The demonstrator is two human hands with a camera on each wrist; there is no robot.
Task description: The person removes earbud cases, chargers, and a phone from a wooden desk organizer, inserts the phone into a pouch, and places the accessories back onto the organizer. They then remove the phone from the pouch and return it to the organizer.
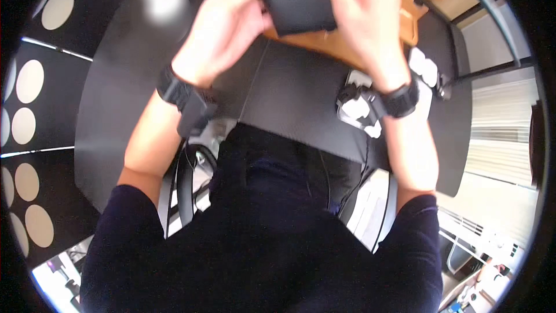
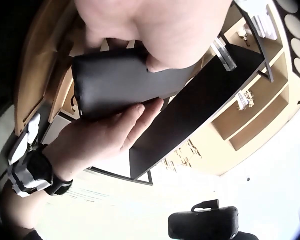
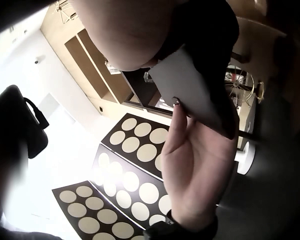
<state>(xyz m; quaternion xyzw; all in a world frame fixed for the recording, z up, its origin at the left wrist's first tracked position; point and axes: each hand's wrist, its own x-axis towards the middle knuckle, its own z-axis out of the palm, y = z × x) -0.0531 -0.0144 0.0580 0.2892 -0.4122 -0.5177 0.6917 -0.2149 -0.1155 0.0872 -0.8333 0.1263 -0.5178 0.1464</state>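
Both hands hold a flat black rectangular item (image 1: 298, 0), like a slim case or notebook, up at the top of the head view. My left hand (image 1: 229, 26) grips its left side, with fingertips at the edge. On the opposite side my right hand (image 1: 370, 17) has its thumb over the near face and its fingers at the edge. The black face (image 2: 112, 82) looks smooth in the left wrist view, where the right hand's fingers lie along its lower edge. From the right wrist, a paler grey face (image 3: 182, 82) shows, with the left thumb against it.
A wooden tray (image 1: 315, 40) stands on the dark table (image 1: 284, 75) behind the item. White objects with black parts (image 1: 354, 107) lie near the right forearm. A blurred white round thing (image 1: 165, 3) is at the back left, beside black panels with pale circles (image 1: 30, 81).
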